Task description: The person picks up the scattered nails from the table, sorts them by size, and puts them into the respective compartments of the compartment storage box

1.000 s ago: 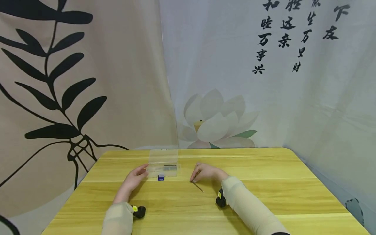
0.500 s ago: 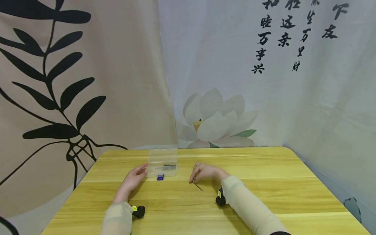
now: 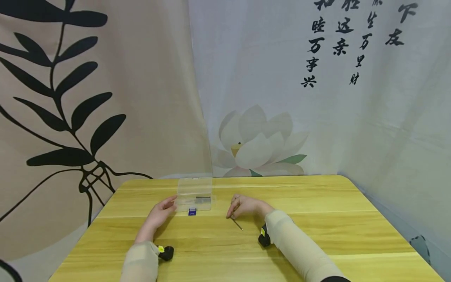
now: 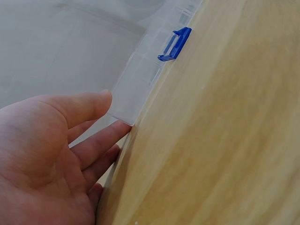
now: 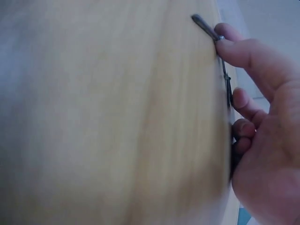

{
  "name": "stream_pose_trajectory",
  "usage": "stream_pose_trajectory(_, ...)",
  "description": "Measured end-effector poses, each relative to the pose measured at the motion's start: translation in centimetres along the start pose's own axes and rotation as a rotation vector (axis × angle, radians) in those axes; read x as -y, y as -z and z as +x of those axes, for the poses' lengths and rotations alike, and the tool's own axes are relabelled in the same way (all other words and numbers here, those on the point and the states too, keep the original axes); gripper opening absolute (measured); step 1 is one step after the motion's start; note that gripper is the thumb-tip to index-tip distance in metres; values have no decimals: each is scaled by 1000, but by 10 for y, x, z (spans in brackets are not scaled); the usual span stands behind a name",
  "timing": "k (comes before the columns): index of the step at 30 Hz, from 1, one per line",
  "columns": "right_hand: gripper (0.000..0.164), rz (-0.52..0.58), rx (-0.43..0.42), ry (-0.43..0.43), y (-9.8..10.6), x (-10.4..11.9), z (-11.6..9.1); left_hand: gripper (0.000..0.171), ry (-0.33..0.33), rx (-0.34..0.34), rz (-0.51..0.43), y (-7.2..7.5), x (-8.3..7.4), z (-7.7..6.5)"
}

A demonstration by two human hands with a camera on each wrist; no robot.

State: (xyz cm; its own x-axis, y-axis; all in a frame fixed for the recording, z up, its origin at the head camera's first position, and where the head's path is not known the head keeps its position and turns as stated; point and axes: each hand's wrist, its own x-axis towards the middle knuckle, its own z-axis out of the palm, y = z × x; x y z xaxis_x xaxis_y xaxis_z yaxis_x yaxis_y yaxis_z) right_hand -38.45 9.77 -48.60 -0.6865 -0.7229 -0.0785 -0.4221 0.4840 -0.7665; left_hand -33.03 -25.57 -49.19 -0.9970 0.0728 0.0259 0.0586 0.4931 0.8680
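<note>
A clear plastic box (image 3: 184, 203) with its lid raised stands near the far edge of the table. On its front is a blue latch (image 3: 192, 212), also plain in the left wrist view, and a thin dark piece (image 3: 202, 197) lies inside. My left hand (image 3: 161, 214) is at the box's left side, fingers nearly straight, fingertips right at its corner. To the right of the box, my right hand (image 3: 246, 205) pinches a thin dark metal rod (image 5: 205, 25) between thumb and forefinger, close over the table. The rod's wider end sticks out past the thumb; curled fingers partly hide the rest.
The wooden table (image 3: 211, 250) spreads out around both hands. Behind it hangs a printed curtain (image 3: 260, 94). Small black cameras (image 3: 166, 253) are strapped at both wrists.
</note>
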Motion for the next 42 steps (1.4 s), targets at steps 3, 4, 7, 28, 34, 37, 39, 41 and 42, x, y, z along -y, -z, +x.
stream_pose_trajectory(3, 15, 7, 14, 10, 1, 0, -1, 48, -1, -1, -2, 0, 0, 0)
stream_pose_trajectory(4, 15, 7, 19, 14, 2, 0, -1, 48, -1, -4, -3, 0, 0, 0)
stream_pose_trajectory(7, 16, 4, 33, 28, 3, 1, -2, 48, -1, -7, 2, -1, -1, 1)
stream_pose_trajectory(28, 9, -59, 18, 22, 1, 6, -6, 47, -8, -15, 14, -1, 0, 1)
stream_pose_trajectory(34, 9, -72, 18, 13, 2, 9, -9, 47, -1, -19, 15, 0, 0, 0)
stream_pose_trajectory(37, 10, -80, 20, 23, 3, 9, -11, 48, 0, -18, 18, 0, 1, 0)
stream_pose_trajectory(39, 10, -85, 20, 35, 4, 9, -13, 48, 3, -17, 16, 0, 1, 0)
stream_pose_trajectory(41, 11, -94, 15, 49, 5, 9, -16, 48, 4, -18, 17, 0, 1, 1)
stream_pose_trajectory(42, 11, -96, 12, 56, 6, 9, -17, 48, 5, -19, 12, 0, 1, 1)
